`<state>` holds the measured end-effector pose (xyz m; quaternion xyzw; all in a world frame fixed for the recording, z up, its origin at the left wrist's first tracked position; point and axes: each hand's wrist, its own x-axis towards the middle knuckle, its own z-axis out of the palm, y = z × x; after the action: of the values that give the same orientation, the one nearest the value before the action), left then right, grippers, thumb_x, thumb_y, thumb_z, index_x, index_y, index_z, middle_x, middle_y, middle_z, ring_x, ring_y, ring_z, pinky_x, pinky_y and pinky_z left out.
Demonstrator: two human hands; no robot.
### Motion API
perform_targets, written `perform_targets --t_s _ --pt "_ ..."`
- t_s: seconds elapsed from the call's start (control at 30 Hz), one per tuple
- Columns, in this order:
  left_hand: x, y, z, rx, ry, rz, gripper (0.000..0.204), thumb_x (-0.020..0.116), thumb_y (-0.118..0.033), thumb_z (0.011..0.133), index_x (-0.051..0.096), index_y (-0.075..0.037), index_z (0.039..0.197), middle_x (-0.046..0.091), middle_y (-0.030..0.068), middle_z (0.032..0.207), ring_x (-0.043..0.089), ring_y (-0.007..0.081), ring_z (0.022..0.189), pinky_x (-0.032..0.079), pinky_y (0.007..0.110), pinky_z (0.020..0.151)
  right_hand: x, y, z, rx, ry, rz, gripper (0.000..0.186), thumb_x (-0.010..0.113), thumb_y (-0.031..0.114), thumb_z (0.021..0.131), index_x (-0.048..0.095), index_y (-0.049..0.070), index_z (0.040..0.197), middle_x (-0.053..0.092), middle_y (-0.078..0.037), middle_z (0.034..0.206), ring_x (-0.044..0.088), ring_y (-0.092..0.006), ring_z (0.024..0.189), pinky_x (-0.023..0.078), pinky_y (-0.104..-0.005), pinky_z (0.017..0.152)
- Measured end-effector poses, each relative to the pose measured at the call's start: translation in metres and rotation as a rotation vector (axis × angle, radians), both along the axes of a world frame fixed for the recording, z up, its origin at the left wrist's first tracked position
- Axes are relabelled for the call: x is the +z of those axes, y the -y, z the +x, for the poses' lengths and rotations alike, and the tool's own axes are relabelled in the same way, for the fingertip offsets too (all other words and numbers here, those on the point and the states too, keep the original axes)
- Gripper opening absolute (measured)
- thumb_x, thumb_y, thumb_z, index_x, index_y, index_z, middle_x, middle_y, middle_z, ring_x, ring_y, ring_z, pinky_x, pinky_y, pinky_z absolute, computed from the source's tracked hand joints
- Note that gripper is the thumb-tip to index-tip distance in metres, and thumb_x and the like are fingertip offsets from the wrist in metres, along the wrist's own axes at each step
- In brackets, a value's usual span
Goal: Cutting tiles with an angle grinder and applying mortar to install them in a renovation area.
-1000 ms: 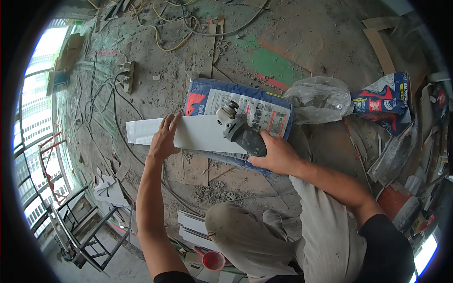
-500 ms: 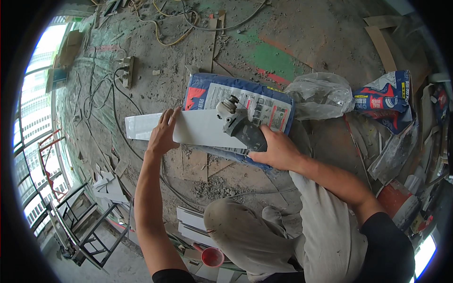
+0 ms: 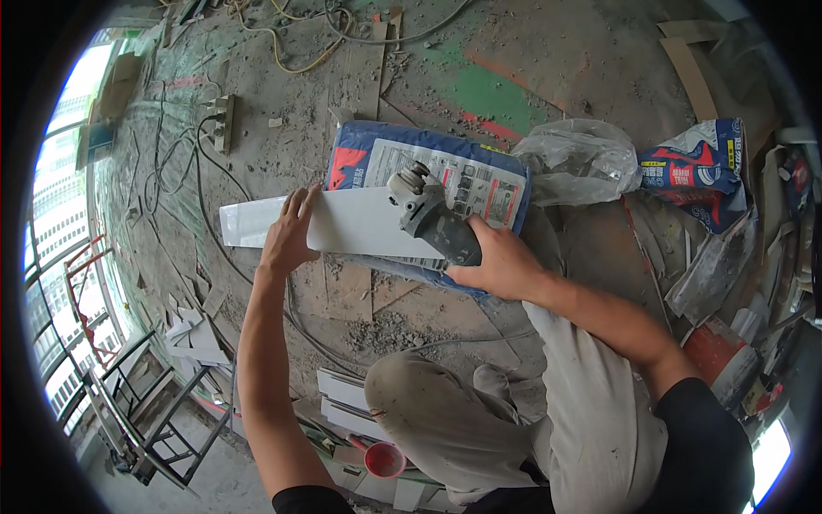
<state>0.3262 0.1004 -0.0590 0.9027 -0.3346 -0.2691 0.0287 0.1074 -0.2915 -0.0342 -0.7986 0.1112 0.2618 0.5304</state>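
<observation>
A long white tile (image 3: 355,224) lies across a blue and white sack (image 3: 462,176) on a dusty concrete floor. My left hand (image 3: 287,236) presses flat on the tile's left half, fingers spread. My right hand (image 3: 501,261) grips the dark body of an angle grinder (image 3: 426,212), whose head sits at the tile's right upper edge. My bent knee (image 3: 411,403) in dusty trousers is below the tile.
A clear plastic bag (image 3: 575,158) and a second blue sack (image 3: 706,163) lie to the right. Cables (image 3: 193,163), a power strip (image 3: 224,120) and tile offcuts (image 3: 193,334) are on the left. A red cup (image 3: 384,460) sits near my leg. Metal frames (image 3: 128,403) stand lower left.
The grinder and my right hand have shifted slightly along the tile's right end. My left hand stays pressed on the tile.
</observation>
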Motion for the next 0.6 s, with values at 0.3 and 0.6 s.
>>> perform_targets --t_s 0.3,0.6 --pt "0.0004 0.0015 -0.0012 0.005 0.009 -0.01 0.151 0.103 -0.003 0.049 0.03 -0.02 0.18 0.046 0.0188 0.171 0.046 0.0434 0.159 0.058 0.051 0.12 0.0008 -0.0027 -0.0051 -0.025 0.006 -0.003 0.069 0.09 0.038 0.085 0.06 -0.007 0.128 0.078 -0.031 0.112 0.078 -0.0477 0.107 0.061 -0.0522 0.094" --pt "0.0003 -0.002 -0.0009 -0.005 0.005 -0.028 0.15 0.102 -0.003 0.049 0.031 -0.019 0.18 0.047 0.0196 0.17 0.047 0.0437 0.159 0.059 0.05 0.119 0.0006 -0.0042 -0.0003 -0.003 -0.011 -0.025 0.07 0.091 0.039 0.084 0.061 -0.006 0.129 0.078 -0.03 0.112 0.078 -0.0474 0.106 0.061 -0.052 0.094"
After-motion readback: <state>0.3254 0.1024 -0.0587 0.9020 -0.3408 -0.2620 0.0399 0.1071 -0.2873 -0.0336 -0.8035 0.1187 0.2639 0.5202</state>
